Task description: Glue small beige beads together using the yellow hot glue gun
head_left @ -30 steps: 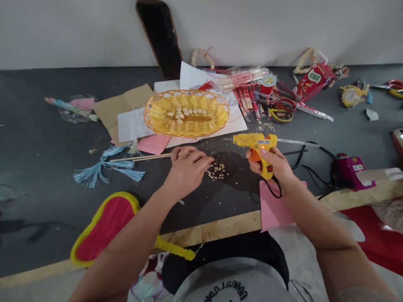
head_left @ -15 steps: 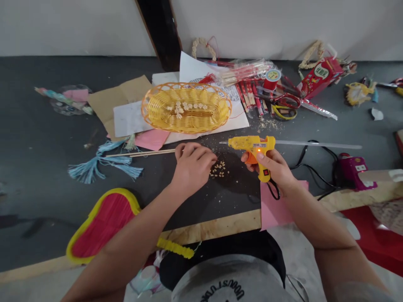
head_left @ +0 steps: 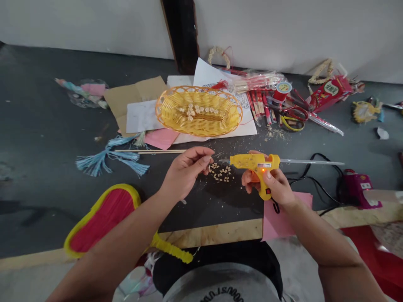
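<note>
My right hand [head_left: 280,187] is wrapped round the handle of a yellow hot glue gun [head_left: 248,161], its red light lit. The nozzle points left, and a long clear glue stick [head_left: 311,162] sticks out of the back. My left hand [head_left: 182,174] is pinched closed just left of the nozzle; whatever lies between its fingertips is too small to make out. Right beside those fingers, short pale cut bits of stick [head_left: 223,173] lie scattered on the dark table. Thin wooden sticks [head_left: 157,151] lie to the left of this hand.
Behind my hands stands a yellow woven basket [head_left: 201,131] with small flower-like pieces [head_left: 201,110]. Scissors [head_left: 296,113], a red thread spool [head_left: 282,93] and wrapped sticks lie back right. Left are blue tassels [head_left: 129,167] and a red-and-yellow padded shape [head_left: 103,218]. A cable runs to a purple power block [head_left: 362,189].
My left hand has come up off the table by the cut bits and turned, its fingertips now pinched near the nozzle. The glue gun stays in my right hand; the view has shifted slightly.
</note>
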`<state>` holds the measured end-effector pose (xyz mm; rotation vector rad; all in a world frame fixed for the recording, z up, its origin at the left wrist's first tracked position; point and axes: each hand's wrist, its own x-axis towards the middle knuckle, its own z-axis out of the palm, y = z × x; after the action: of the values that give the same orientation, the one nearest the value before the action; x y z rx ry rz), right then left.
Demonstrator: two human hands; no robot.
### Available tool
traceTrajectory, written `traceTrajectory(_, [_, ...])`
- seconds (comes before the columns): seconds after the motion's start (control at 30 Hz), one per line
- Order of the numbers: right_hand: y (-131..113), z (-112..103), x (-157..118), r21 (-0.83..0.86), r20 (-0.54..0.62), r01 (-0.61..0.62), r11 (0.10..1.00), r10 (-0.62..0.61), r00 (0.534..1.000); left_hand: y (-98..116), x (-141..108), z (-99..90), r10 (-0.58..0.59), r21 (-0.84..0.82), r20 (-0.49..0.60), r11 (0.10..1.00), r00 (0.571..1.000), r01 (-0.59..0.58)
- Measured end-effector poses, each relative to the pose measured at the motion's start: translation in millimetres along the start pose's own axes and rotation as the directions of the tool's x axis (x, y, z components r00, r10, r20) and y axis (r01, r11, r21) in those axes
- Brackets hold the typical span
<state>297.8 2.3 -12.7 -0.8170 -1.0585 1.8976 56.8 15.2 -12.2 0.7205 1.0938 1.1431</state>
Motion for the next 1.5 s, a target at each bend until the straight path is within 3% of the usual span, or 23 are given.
traceTrajectory(0.27, [3.4, -0.7, 1.3, -0.039, 0.018, 0.003, 0.999, -0.002, 1.000, 1.7, 0.1, -2.0, -0.078, 0.002, -0.011, 0.997, 0.997, 0.078])
traceTrajectory(0.77, [5.7, 0.6, 3.9, -0.061, 0.028, 0.029, 0.998, -0.027, 0.999, -5.6, -1.6, -5.0, -0.012, 0.126, 0.002, 0.992, 1.000, 0.012])
traceTrajectory(1.5, [7.7, 0.5, 5.9, -0.060, 0.050, 0.048, 0.997, -0.045, 0.998, -6.6, -2.4, -4.8, 0.009, 0.135, 0.003, 0.991, 1.000, -0.009])
